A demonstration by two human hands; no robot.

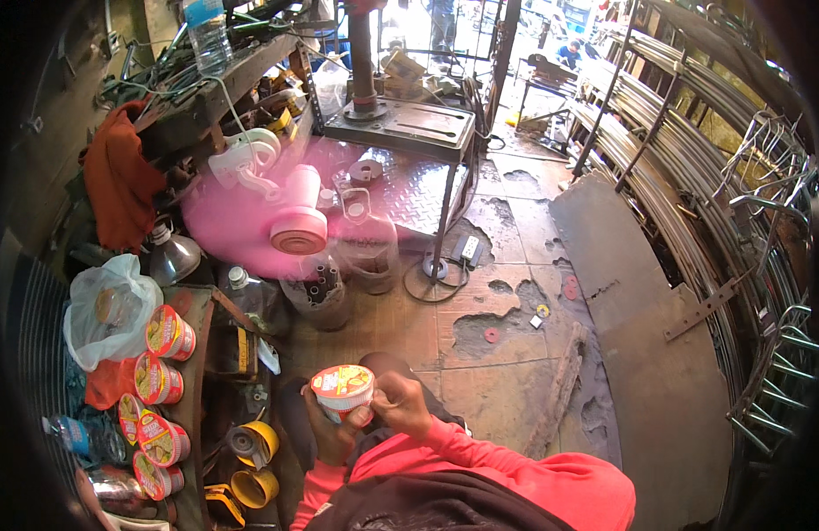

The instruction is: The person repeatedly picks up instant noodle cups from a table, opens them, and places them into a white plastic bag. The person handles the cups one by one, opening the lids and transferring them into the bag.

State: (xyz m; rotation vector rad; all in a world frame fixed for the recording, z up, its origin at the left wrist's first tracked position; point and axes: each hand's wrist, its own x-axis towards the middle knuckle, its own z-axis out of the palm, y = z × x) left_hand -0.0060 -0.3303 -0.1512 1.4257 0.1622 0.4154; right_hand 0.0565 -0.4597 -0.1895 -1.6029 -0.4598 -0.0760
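A paper instant noodle cup [342,384] with a red and yellow printed lid is held in front of my lap, its lid facing up. My left hand [336,435] wraps round its lower side, thumb toward me. At the cup's right side, the fingers of my right hand [404,404] are pinched together against the edge. What lies exactly under those fingertips is hidden. To my left, several similar noodle cups [165,440] stand in a row on a wooden bench [191,400].
Beside the cups lie a plastic bag [114,311] and a water bottle [84,439]. Yellow round parts [254,444] sit below the bench. Ahead stands a drill press table [400,126]. Pink haze covers machinery at left. A power strip [467,250], a metal sheet [644,310] and racked pipes [657,150] are right.
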